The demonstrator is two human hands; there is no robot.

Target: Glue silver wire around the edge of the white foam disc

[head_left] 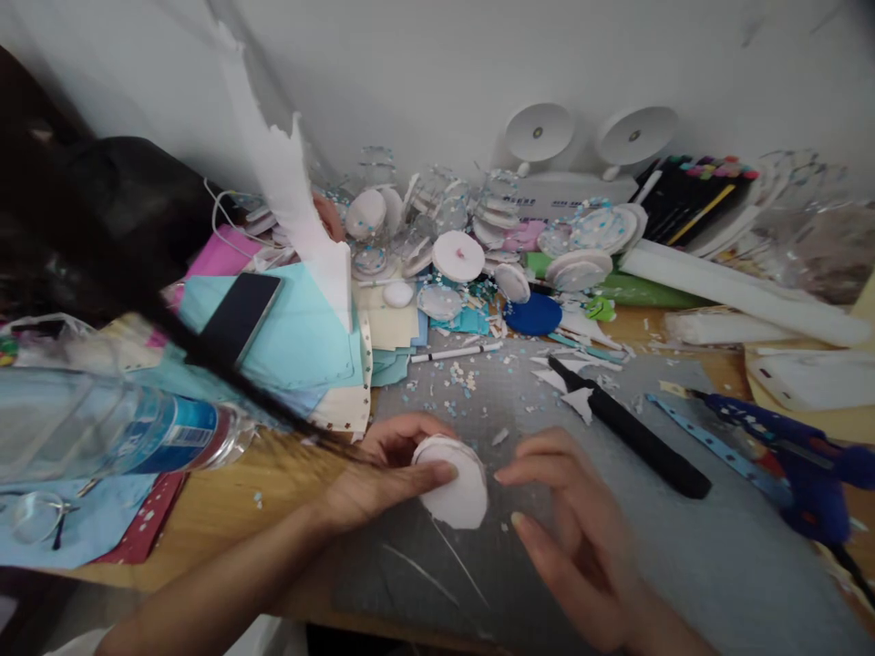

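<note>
Low in the middle of the head view, my left hand [396,469] grips a round white disc [461,497], its thumb lying across the front face. The disc is tilted and has an uneven, layered edge. To the right of the disc, my right hand [571,519] is apart from it, with thumb and fingers spread and nothing between them. Thin pale strands hang or lie just below the disc, over the grey cutting mat [499,583]. Small white and blue bits [461,378] are scattered on the mat beyond my hands.
A black-handled tool [635,437] and a blue glue gun [799,456] lie to the right. At the left are a water bottle [150,433], a phone [239,314] and glasses [37,517]. Several decorated white discs [458,256] crowd the back near a white twin-lamp unit [574,187].
</note>
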